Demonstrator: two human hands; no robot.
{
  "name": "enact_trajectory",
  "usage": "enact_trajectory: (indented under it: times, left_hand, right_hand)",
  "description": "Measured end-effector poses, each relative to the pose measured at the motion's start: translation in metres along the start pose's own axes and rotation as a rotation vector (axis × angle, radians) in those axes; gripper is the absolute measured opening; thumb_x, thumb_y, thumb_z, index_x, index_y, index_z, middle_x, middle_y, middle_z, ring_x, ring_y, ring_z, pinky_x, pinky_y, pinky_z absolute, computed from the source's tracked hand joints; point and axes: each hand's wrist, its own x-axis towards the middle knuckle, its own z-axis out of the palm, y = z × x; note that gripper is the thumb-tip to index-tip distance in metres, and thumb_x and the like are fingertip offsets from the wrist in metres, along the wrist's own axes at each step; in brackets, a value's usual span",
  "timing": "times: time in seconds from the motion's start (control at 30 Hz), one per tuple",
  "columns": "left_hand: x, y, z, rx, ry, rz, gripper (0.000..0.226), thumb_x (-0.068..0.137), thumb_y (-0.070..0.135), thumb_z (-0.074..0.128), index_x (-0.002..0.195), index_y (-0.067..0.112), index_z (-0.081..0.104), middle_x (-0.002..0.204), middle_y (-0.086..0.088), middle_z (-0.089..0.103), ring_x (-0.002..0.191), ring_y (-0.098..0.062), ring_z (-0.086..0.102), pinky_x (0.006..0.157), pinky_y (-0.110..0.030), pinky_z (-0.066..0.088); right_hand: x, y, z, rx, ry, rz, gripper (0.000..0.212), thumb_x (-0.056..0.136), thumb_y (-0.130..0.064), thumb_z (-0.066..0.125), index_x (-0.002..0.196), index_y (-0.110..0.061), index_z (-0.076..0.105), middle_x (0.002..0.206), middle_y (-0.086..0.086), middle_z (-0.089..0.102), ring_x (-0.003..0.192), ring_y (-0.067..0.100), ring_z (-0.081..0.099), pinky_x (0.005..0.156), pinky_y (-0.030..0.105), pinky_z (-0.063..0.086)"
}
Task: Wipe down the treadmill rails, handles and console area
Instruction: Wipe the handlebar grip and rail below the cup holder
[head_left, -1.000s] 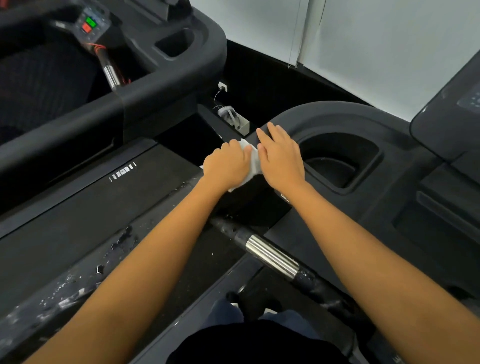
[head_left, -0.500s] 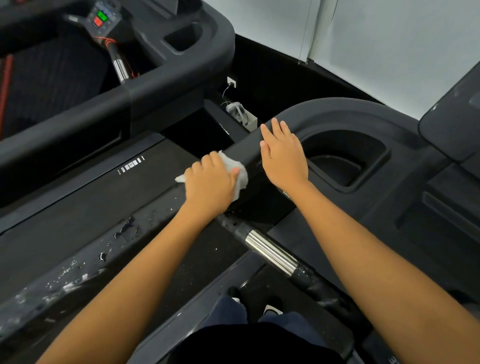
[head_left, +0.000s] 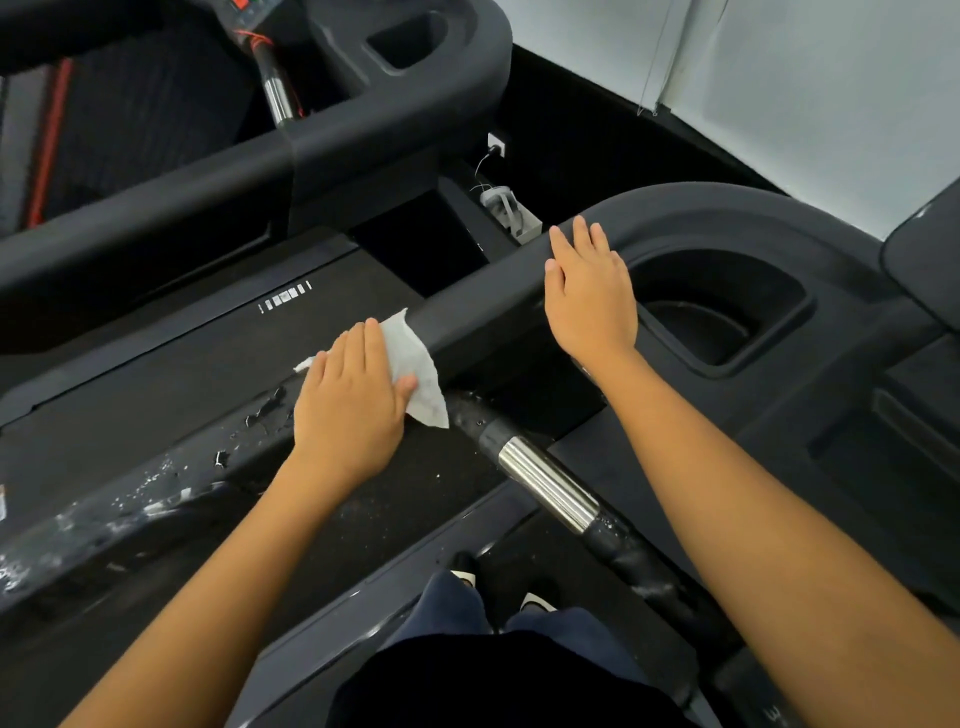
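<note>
L hand (head_left: 348, 410) lies flat on the wipe (head_left: 418, 369), fingers straight and together, thumb on top. It presses the wipe onto the rail (head_left: 483, 312) just at 9 o'clock of frame centre; the wipe's loose corner hangs off toward 5 o'clock. R hand (head_left: 589, 296) rests palm-down on the same rail further up, approx 1 o'clock, fingers straight and slightly spread, holding nothing. Rail's long axis runs 8 o'clock to 2 o'clock, far end curving round the cup holder (head_left: 722, 312). Progress, my read: partway thru the rail. The stretch btwn the hands looks matte and dry, prob done. The stretch toward 8 o'clock is covered w/ pale flecks (head_left: 156, 499) and drops, so that's left to do. Handle (head_left: 545, 483), long axis 11 to 5 o'clock, has drops on its dark ends, prob not wiped yet. Console (head_left: 930, 260) barely in view at 3 o'clock; can't tell its state.
</note>
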Motion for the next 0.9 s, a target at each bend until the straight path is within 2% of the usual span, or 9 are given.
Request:
enact_trajectory:
  times: [0.07,0.13,0.2,0.3,0.43,0.6,0.7,0.83,0.9]
  left_hand:
    - [0.006,0.012,-0.003,0.01,-0.043,-0.086,0.072,0.095,0.046,0.033,0.141,-0.01,0.03,0.138,-0.024,0.044,0.128,-0.04,0.042,0.106,-0.05,0.032]
    - [0.026,0.034,-0.008,0.016,-0.056,-0.116,0.071,0.095,0.048,0.037,0.136,-0.01,0.033,0.131,-0.023,0.048,0.118,-0.039,0.047,0.101,-0.047,0.034]
    - [0.051,0.061,-0.01,-0.011,-0.027,-0.031,0.067,0.096,0.049,0.038,0.135,-0.006,0.034,0.127,-0.019,0.049,0.112,-0.035,0.049,0.096,-0.043,0.036]
    - [0.074,0.083,-0.009,-0.084,0.044,0.073,0.065,0.097,0.047,0.039,0.139,-0.003,0.033,0.128,-0.016,0.05,0.113,-0.031,0.051,0.095,-0.039,0.038]
    - [0.046,0.05,-0.005,-0.127,0.083,0.098,0.057,0.098,0.043,0.028,0.136,0.002,0.039,0.124,-0.012,0.053,0.111,-0.03,0.053,0.095,-0.038,0.039]
    - [-0.007,-0.001,-0.003,-0.074,0.052,-0.126,0.054,0.101,0.037,0.035,0.139,-0.002,0.037,0.134,-0.018,0.05,0.12,-0.038,0.048,0.101,-0.044,0.034]
    - [-0.005,-0.003,-0.008,-0.062,0.002,-0.153,0.052,0.102,0.034,0.032,0.138,-0.004,0.038,0.132,-0.021,0.052,0.118,-0.039,0.049,0.103,-0.047,0.031]
    - [0.029,0.023,-0.01,-0.018,-0.005,0.02,0.06,0.096,0.03,0.013,0.134,-0.006,0.041,0.14,-0.023,0.044,0.121,-0.036,0.046,0.103,-0.046,0.034]
    - [0.047,0.046,-0.006,0.001,0.037,0.121,0.051,0.098,0.023,0.027,0.137,-0.008,0.038,0.14,-0.025,0.043,0.119,-0.037,0.048,0.1,-0.044,0.038]
  right_hand:
    - [0.001,0.0,0.0,-0.008,-0.006,-0.001,0.047,0.104,-0.027,0.026,0.149,-0.014,0.031,0.158,0.013,0.024,0.148,0.028,0.016,0.119,0.044,0.02]
    - [0.0,0.0,0.0,-0.014,-0.011,0.003,0.048,0.104,-0.027,0.026,0.15,-0.013,0.031,0.158,0.013,0.023,0.148,0.028,0.016,0.119,0.045,0.019]
    - [-0.001,-0.001,0.0,-0.014,-0.006,0.004,0.048,0.104,-0.027,0.026,0.15,-0.013,0.03,0.158,0.013,0.023,0.148,0.028,0.015,0.118,0.044,0.018]
    - [-0.001,0.0,0.0,-0.002,0.0,0.002,0.048,0.104,-0.028,0.026,0.15,-0.015,0.031,0.159,0.012,0.023,0.148,0.027,0.015,0.119,0.044,0.017]
    - [-0.001,0.002,-0.001,0.034,-0.002,0.002,0.047,0.104,-0.028,0.027,0.15,-0.016,0.032,0.159,0.01,0.022,0.148,0.025,0.014,0.119,0.043,0.016]
    - [-0.001,0.001,0.0,0.031,0.008,0.0,0.047,0.104,-0.027,0.028,0.149,-0.015,0.033,0.159,0.012,0.023,0.148,0.027,0.016,0.119,0.044,0.017]
    - [0.0,0.001,0.001,0.015,0.004,0.002,0.047,0.104,-0.027,0.028,0.15,-0.015,0.032,0.159,0.012,0.023,0.148,0.027,0.015,0.119,0.044,0.017]
    - [-0.001,-0.001,0.002,-0.003,0.013,0.0,0.047,0.104,-0.027,0.027,0.15,-0.014,0.032,0.158,0.012,0.023,0.148,0.028,0.016,0.118,0.044,0.018]
    - [-0.001,-0.002,0.002,-0.001,0.011,0.006,0.048,0.104,-0.027,0.026,0.15,-0.014,0.031,0.159,0.012,0.023,0.148,0.028,0.016,0.118,0.044,0.018]
